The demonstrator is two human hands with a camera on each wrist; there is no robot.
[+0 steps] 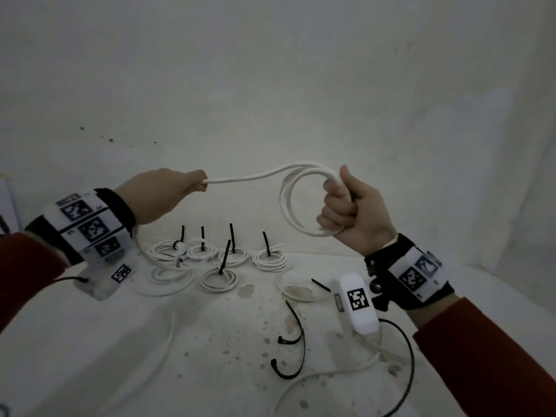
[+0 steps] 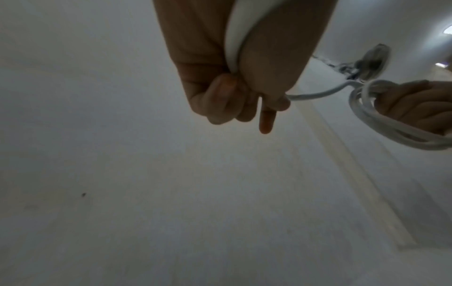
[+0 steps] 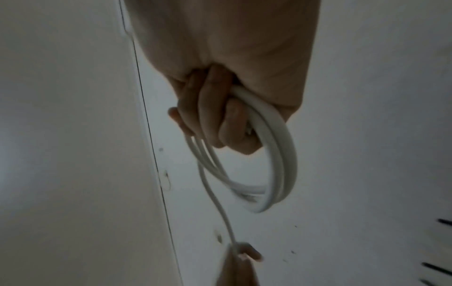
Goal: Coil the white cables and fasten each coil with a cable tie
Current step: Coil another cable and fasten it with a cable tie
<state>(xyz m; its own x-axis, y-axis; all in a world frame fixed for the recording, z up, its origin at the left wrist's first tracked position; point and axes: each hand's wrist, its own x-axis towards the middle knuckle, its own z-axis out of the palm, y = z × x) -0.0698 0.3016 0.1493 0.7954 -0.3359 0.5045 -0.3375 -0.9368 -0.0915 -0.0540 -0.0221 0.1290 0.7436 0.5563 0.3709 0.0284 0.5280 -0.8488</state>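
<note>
head: our right hand (image 1: 352,206) grips the coiled white cable (image 1: 296,203) above the surface (image 1: 210,341), our left hand (image 1: 164,195) pinches its free end; wrist markers carry no readable writing | left wrist: fingers (image 2: 220,96) curled round the cable | right wrist: fist closed through the loops (image 3: 271,164)

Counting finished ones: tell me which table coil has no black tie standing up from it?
The front-left coil, nearest the left wrist; the other five each show one.
</note>
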